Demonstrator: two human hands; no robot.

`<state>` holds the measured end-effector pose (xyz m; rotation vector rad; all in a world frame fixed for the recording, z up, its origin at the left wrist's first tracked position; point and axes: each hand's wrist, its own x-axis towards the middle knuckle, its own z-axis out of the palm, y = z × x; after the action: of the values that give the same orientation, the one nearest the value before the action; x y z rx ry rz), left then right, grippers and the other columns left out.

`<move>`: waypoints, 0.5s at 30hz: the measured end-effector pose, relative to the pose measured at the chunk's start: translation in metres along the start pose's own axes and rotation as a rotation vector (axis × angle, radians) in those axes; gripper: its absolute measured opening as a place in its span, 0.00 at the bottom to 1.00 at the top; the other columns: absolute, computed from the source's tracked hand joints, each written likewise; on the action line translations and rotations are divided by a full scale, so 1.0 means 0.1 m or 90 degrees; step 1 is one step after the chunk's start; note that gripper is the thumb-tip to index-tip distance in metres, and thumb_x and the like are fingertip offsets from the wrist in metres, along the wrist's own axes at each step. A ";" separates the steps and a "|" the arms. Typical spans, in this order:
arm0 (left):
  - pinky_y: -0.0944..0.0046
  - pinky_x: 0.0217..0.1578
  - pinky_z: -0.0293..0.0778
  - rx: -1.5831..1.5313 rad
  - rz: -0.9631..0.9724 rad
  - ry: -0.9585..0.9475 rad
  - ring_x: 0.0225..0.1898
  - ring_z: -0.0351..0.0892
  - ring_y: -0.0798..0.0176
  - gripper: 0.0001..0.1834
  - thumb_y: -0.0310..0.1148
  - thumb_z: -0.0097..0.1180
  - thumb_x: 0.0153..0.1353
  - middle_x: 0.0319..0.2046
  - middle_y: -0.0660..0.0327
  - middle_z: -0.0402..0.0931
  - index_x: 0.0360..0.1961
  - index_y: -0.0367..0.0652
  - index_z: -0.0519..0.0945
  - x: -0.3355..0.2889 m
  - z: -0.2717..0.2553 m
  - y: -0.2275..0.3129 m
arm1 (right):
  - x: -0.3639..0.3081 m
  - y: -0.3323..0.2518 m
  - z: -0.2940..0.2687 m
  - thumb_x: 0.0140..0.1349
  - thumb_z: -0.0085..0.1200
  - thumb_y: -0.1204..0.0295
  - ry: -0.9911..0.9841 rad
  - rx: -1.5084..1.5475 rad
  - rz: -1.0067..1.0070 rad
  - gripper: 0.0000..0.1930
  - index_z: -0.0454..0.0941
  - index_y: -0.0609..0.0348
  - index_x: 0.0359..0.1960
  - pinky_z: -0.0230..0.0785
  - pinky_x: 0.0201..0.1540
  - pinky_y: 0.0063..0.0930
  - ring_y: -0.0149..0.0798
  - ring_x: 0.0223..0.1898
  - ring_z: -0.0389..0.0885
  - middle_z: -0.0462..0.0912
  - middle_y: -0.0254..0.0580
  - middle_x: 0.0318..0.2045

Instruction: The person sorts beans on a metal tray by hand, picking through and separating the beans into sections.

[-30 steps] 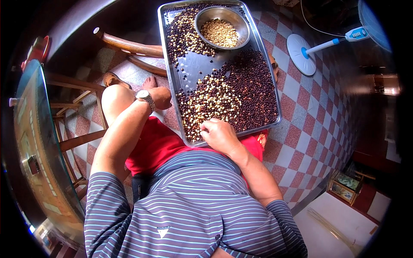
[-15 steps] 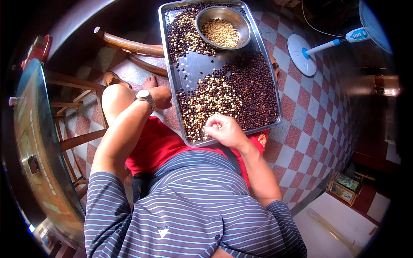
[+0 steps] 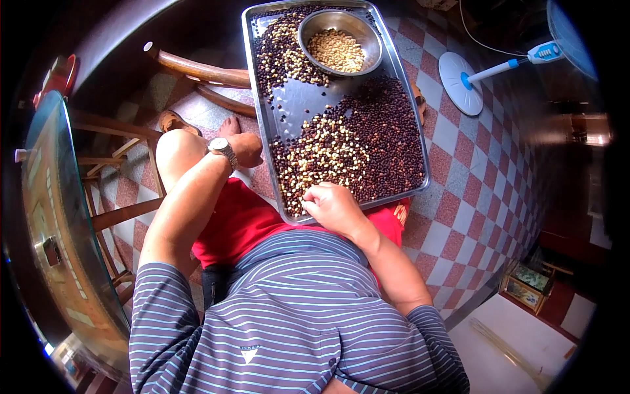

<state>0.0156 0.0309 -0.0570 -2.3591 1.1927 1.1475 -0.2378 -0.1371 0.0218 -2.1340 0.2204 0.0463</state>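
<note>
A rectangular metal tray (image 3: 420,141) holds dark and pale beans. My right hand (image 3: 333,205) is over its near edge, fingers curled and pinched at the near end of the mixed heap of pale and dark beans (image 3: 326,151). What the fingertips hold, if anything, is hidden. Mostly dark beans (image 3: 390,144) cover the right side. At the far end of the tray sits a round metal bowl (image 3: 377,49) with pale beans (image 3: 338,51) inside. My left hand (image 3: 247,150), below a wristwatch (image 3: 222,146), hangs by my knee, left of the tray; its fingers are hidden.
A glass-topped table (image 3: 72,230) with wooden legs stands at the left. Curved wooden furniture parts (image 3: 203,71) reach toward the tray's left side. To the right, a white and blue fan (image 3: 462,82) stands on the checkered tile floor (image 3: 453,203).
My right hand has shifted slightly left and nearer to me, with its fingertips lower toward the tray's near left corner. My left hand stays where it was.
</note>
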 end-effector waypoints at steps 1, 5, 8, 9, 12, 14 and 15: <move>0.43 0.69 0.45 -0.002 0.000 -0.001 0.67 0.52 0.34 0.35 0.57 0.59 0.54 0.65 0.40 0.58 0.65 0.67 0.70 0.01 0.00 -0.01 | 0.00 -0.02 0.00 0.54 0.63 0.71 -0.018 -0.047 0.005 0.04 0.84 0.58 0.28 0.75 0.33 0.39 0.47 0.28 0.82 0.82 0.46 0.26; 0.43 0.69 0.45 -0.007 0.003 -0.005 0.67 0.52 0.34 0.36 0.57 0.59 0.54 0.66 0.40 0.57 0.65 0.67 0.70 0.03 -0.01 0.05 | 0.02 -0.07 0.05 0.53 0.63 0.70 -0.031 -0.120 0.017 0.06 0.84 0.58 0.27 0.76 0.34 0.43 0.52 0.29 0.83 0.83 0.48 0.27; 0.43 0.69 0.45 -0.010 0.004 -0.007 0.67 0.52 0.34 0.36 0.57 0.59 0.54 0.66 0.40 0.57 0.65 0.67 0.70 0.02 -0.01 0.05 | 0.02 -0.10 0.08 0.53 0.62 0.70 -0.018 -0.131 0.018 0.05 0.84 0.58 0.27 0.76 0.36 0.44 0.52 0.31 0.83 0.83 0.49 0.28; 0.43 0.69 0.45 -0.011 0.004 -0.008 0.67 0.52 0.34 0.36 0.57 0.59 0.54 0.66 0.40 0.57 0.65 0.67 0.70 0.03 -0.01 0.06 | 0.02 -0.10 0.08 0.53 0.62 0.70 -0.018 -0.131 0.018 0.05 0.84 0.58 0.27 0.76 0.36 0.44 0.52 0.31 0.83 0.83 0.49 0.28; 0.43 0.69 0.45 -0.013 0.005 -0.011 0.67 0.52 0.34 0.36 0.57 0.59 0.54 0.66 0.40 0.57 0.66 0.67 0.70 0.02 -0.01 0.06 | 0.01 -0.09 0.08 0.54 0.62 0.70 -0.025 -0.126 0.020 0.05 0.84 0.58 0.27 0.77 0.36 0.45 0.52 0.31 0.84 0.84 0.49 0.28; 0.43 0.69 0.45 -0.013 0.006 -0.013 0.68 0.52 0.34 0.36 0.57 0.59 0.54 0.66 0.40 0.57 0.66 0.67 0.70 -0.01 -0.01 0.01 | 0.01 -0.11 0.05 0.55 0.60 0.70 -0.024 -0.114 0.012 0.06 0.84 0.58 0.27 0.77 0.36 0.45 0.53 0.31 0.83 0.83 0.49 0.28; 0.43 0.70 0.45 -0.013 0.007 -0.014 0.68 0.52 0.34 0.36 0.57 0.59 0.54 0.66 0.40 0.57 0.66 0.67 0.70 0.01 0.00 0.04 | 0.01 -0.12 0.05 0.55 0.60 0.70 -0.023 -0.114 0.012 0.06 0.84 0.58 0.27 0.77 0.36 0.45 0.53 0.31 0.83 0.83 0.49 0.28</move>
<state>0.0128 0.0284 -0.0571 -2.3516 1.1934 1.1905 -0.2349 -0.1266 0.0285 -2.3071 0.2224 0.1202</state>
